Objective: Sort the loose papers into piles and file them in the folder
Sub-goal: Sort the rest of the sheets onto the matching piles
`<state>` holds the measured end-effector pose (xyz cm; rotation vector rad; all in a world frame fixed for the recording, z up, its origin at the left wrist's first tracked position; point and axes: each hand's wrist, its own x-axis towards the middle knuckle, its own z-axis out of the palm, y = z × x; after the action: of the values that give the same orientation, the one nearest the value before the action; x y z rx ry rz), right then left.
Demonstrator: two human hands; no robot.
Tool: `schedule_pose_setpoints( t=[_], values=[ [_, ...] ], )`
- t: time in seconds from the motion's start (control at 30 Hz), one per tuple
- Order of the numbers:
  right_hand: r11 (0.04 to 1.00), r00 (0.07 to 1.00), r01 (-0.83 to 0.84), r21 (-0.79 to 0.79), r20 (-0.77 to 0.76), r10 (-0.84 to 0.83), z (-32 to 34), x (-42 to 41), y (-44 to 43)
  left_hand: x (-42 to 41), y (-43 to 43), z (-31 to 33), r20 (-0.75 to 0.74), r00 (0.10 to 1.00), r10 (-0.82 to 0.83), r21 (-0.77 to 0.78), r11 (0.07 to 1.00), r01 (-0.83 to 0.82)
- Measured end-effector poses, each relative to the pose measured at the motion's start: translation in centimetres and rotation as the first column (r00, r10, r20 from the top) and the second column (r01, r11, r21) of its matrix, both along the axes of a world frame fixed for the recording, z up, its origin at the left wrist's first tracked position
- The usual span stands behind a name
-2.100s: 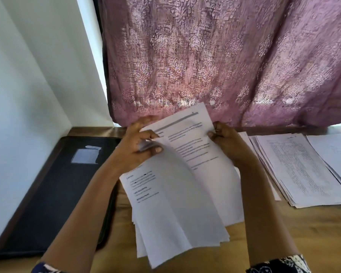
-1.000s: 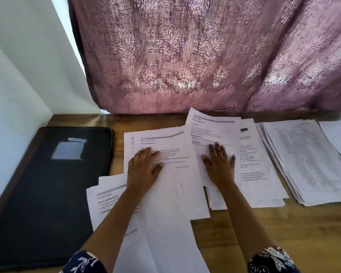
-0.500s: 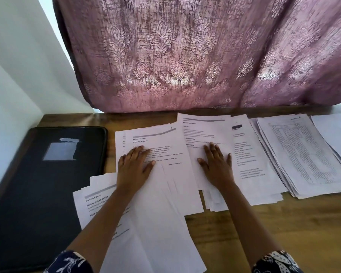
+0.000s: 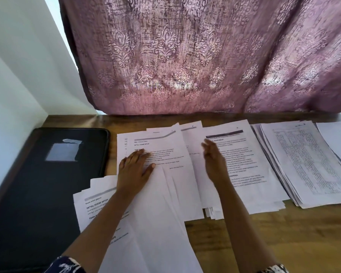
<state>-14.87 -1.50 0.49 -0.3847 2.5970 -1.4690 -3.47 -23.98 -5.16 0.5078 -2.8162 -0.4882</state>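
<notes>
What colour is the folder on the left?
Black, with a pale torn label; folder, head view.

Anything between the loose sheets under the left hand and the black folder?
No object stands between them. The folder lies closed just left of the sheets that the left hand presses, so it needs opening before filing. A lower sheet overlaps the folder's right edge.

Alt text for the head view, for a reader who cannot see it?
A person's left hand presses flat on loose printed sheets spread on a wooden desk, the right hand open, blurred, over them. A closed black folder lies left, a neater stack right, before a mauve curtain.
</notes>
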Motion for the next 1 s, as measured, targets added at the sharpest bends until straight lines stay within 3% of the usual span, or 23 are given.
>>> schedule_pose_setpoints(
  t=[0.07, 0.17, 0.4, 0.7, 0.87, 1.0],
  values=[
    [0.970, 0.988, 0.152, 0.192, -0.014, -0.152, 1.2, -1.6, 0.6, -0.1, 0.1, 0.1, -0.007, 1.000, -0.004, 0.006, 1.000, 0.004],
    [0.945, 0.984, 0.133, 0.299, 0.074, -0.162, 1.6, -2.7, 0.3, -0.2, 0.1, 0.4, -0.014, 1.000, 0.007, 0.042, 0.999, -0.006],
    [0.962, 0.980, 0.081, 0.260, 0.158, -0.125, 0.8, -1.9, -2.1, -0.1, -0.4, 1.2, -0.047, 0.998, 0.031, 0.166, 0.986, -0.023],
    [0.991, 0.945, 0.011, 0.134, 0.323, -0.054, 0.2, 0.8, -6.6, -1.5, -1.6, 2.8, -0.083, 0.995, -0.055, 0.151, 0.986, 0.067],
    [0.983, 0.959, 0.145, 0.115, 0.227, -0.168, -0.5, 2.5, -6.9, -2.6, -2.2, 2.3, -0.068, 0.995, -0.077, 0.127, 0.988, 0.085],
    [0.986, 0.966, 0.165, 0.018, 0.200, -0.166, -0.9, 4.4, -6.3, -3.5, -1.7, 1.3, 0.046, 0.988, -0.149, 0.099, 0.985, 0.144]
  ],
)
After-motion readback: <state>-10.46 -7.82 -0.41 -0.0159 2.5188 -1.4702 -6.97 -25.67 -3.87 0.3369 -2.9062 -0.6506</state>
